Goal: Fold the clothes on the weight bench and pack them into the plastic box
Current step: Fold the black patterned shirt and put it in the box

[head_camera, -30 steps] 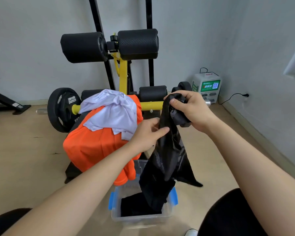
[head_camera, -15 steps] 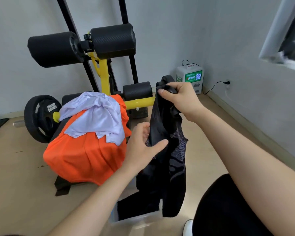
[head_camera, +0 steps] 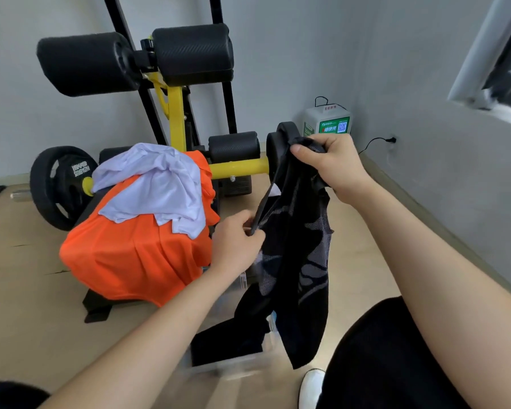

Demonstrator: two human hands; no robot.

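Currently the black garment [head_camera: 295, 261] hangs with its long axis vertical, suspended between the two hands. The right hand [head_camera: 331, 163] is clamped on the top edge, fingers curled over bunched fabric. The left hand [head_camera: 236, 246] sits below and to the left of it, thumb and fingers pinched on a thin strap or hem that runs taut and diagonal up toward the right hand.

Directly beneath the left hand, and below the hanging hem, stands the plastic box [head_camera: 233, 364]. Its walls are clear and rigid, and dark folded cloth already lies inside. The lower end of the garment appears to touch or dip into the box, though the overlap of black on black makes this uncertain.

The garment is thin, limp, stretchy knit with a mesh-like grey pattern on black; it will not hold a crease without support. Judged from this pose, the step in hand is squaring the piece before folding, and the left hand is the nearer one to the box.

To the left of the left hand, and just beside it, the orange garment [head_camera: 130, 258] drapes over the weight bench [head_camera: 171, 113], smooth and sporty in texture. A crumpled white garment [head_camera: 154, 184] lies on top of it. Both remain unfolded.
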